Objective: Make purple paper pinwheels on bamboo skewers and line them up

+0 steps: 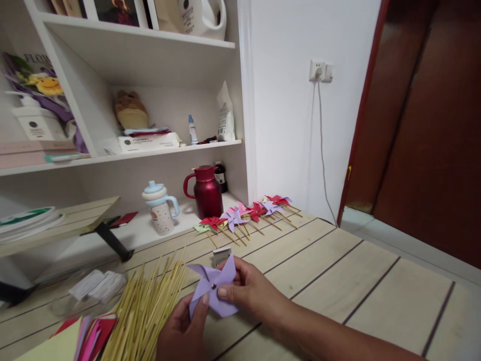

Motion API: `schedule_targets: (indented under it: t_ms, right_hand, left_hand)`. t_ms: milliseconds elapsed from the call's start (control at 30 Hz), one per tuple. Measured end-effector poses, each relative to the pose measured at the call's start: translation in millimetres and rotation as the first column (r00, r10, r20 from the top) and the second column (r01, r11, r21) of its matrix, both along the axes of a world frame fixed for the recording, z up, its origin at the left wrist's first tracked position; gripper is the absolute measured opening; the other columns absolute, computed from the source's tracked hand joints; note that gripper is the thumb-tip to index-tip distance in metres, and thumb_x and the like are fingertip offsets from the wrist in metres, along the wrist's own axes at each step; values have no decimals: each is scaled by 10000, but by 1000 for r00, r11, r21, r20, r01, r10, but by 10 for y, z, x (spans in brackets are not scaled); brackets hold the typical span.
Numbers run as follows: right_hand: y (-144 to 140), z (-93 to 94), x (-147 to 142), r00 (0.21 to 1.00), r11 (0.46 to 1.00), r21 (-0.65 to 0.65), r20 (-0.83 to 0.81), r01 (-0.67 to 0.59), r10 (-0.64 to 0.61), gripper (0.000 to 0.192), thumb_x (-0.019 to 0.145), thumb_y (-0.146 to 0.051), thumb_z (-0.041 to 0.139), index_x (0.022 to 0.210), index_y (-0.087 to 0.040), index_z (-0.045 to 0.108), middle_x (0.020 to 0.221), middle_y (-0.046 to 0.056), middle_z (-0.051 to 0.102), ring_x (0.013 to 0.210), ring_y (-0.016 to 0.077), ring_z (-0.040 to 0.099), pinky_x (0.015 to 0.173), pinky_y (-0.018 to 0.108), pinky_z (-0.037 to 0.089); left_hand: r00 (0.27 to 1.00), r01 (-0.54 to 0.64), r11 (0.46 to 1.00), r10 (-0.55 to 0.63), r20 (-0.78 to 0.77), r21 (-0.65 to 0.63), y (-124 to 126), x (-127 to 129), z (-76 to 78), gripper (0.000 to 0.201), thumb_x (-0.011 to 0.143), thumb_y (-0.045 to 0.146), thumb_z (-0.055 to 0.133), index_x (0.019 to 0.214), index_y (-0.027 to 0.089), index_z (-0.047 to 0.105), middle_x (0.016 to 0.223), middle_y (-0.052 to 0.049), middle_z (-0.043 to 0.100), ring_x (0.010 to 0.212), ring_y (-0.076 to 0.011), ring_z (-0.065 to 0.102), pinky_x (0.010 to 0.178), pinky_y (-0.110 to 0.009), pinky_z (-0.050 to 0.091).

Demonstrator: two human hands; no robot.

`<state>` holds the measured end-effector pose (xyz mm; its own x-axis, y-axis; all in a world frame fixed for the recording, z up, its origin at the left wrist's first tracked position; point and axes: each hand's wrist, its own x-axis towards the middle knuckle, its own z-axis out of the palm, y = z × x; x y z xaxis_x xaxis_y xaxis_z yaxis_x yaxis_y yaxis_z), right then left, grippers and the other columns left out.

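A purple paper pinwheel head (pixel 215 296) with a dark pin at its centre is held up in front of me between both hands. My left hand (pixel 186 321) pinches its lower left blade, thumb on top. My right hand (pixel 250 288) grips the right side, its thumb close to the centre pin and the fingers behind the paper. No stick shows on this pinwheel; its back is hidden. Just behind it on the table sits a small grey metal-looking box (pixel 221 255). Left of my hands lies a heap of thin bamboo sticks (pixel 145 306).
Finished pinwheels on sticks (pixel 235 219) lie in a row at the table's far edge. Coloured paper sheets (pixel 56 343) and a clear plastic bag (pixel 90 288) are at the left. A red jug (pixel 207 193) and a speckled cup (pixel 161 215) stand by the shelf (pixel 150 155).
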<state>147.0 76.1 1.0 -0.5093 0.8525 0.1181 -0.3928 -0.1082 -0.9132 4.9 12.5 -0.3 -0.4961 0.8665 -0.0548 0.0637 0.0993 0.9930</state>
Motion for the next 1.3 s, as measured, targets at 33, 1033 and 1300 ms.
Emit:
schedule_targets:
  t_ms: [33,1033,1300]
  right_hand:
    - [4,-16,-4,1000,1000,2,14,6,-6,499,548,-323,899,914,-169,597,741,-31,639,611,104,565,597,222,418]
    - [-98,83,114,931,679,703,66,211,-358,71,798,-146,701,763,-208,701,766,11,713,753,166,646,718,278,466]
    - [-149,192,142,912,388,889,-71,242,-405,149,928,-267,616,804,-230,690,785,34,737,732,161,675,718,312,477]
  left_hand:
    - [1000,0,1000,0,0,3,2,-3,-5,293,650,439,735,822,202,745,794,-28,797,895,-287,722,803,-333,537]
    - [797,159,726,306,-520,670,121,-25,-359,212,845,402,626,981,274,727,1044,-58,633,965,-219,651,785,-327,531]
    - [608,246,673,453,-652,697,48,-94,-287,340,920,532,454,973,289,686,1084,-66,575,920,-220,620,766,-370,463]
